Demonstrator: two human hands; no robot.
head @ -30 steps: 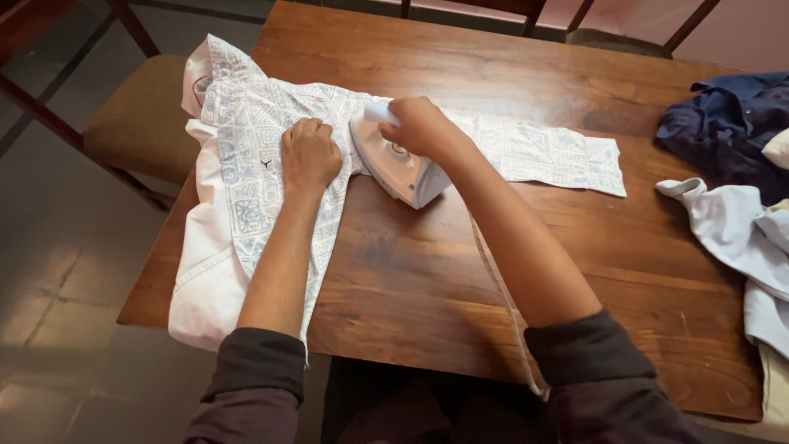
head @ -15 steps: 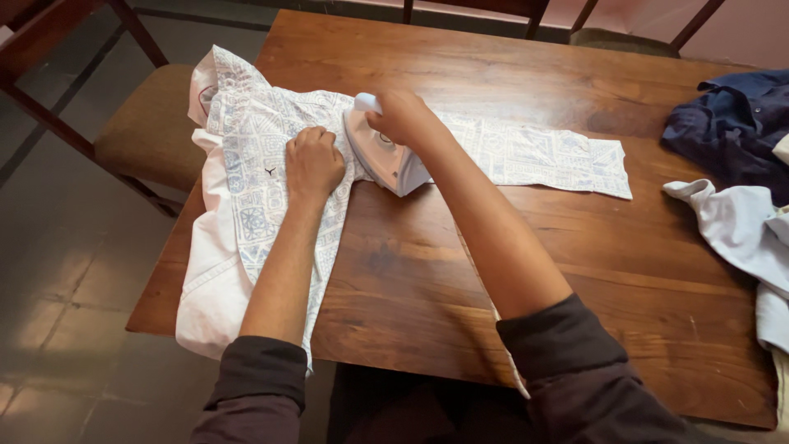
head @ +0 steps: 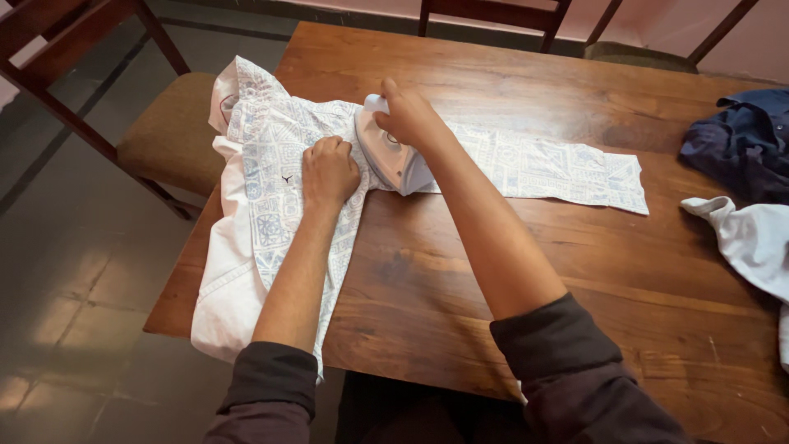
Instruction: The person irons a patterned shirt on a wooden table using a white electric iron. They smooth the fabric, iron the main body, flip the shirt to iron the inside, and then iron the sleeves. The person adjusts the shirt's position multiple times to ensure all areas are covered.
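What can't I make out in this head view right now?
- Iron: handle and controls hidden under the right hand; soleplate faces down on the shirt.
- Left hand: closed on the shirt, so the fingers and the cloth under them are hidden.
- Dark garment and pale garment: cut off by the right edge.
- Table: near edge hidden by both sleeves.

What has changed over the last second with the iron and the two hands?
The right hand has slid the iron a little farther up the patterned shirt, toward its collar. The left hand stays fisted on the shirt, pinning it. The shirt and the clothes pile have not shifted on the table.
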